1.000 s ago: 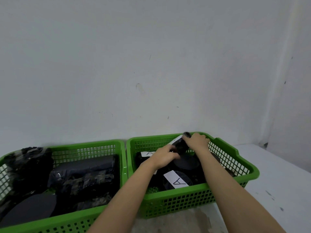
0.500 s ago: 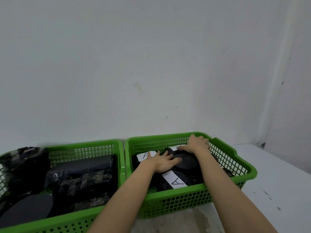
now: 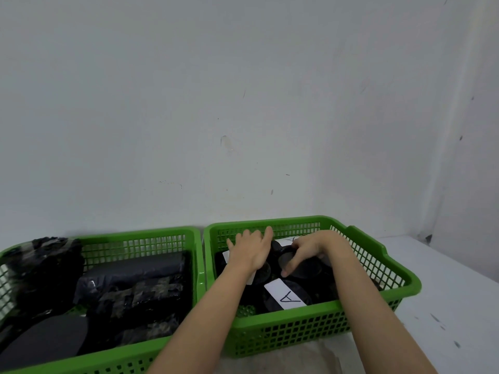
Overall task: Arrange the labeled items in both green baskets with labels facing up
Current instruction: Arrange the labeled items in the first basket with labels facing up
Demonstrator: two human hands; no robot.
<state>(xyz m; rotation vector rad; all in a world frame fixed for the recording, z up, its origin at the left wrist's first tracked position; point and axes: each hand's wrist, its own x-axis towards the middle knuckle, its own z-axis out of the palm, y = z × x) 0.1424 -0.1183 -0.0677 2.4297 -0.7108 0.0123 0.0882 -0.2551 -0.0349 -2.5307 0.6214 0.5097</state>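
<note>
Both my hands are inside the right green basket (image 3: 297,333). My left hand (image 3: 249,252) lies flat with spread fingers on black items at the basket's back left, partly covering a white label (image 3: 226,257). My right hand (image 3: 310,251) curls its thumb and fingers around a black round item (image 3: 286,261) in the middle. A white label marked "A" (image 3: 286,296) faces up on a black item near the front wall. Another label (image 3: 290,240) shows at the back. The left green basket (image 3: 135,234) holds black wrapped packs (image 3: 129,282) with no label showing.
A black disc (image 3: 46,336) and a black bundle (image 3: 46,263) lie in the left basket. The baskets touch side by side against a white wall (image 3: 243,103). The white tabletop (image 3: 445,306) extends to the right, with a corner wall beyond.
My right hand has come back from the far rim and closed around the black round item. My left hand has shifted left and further back, over the label there.
</note>
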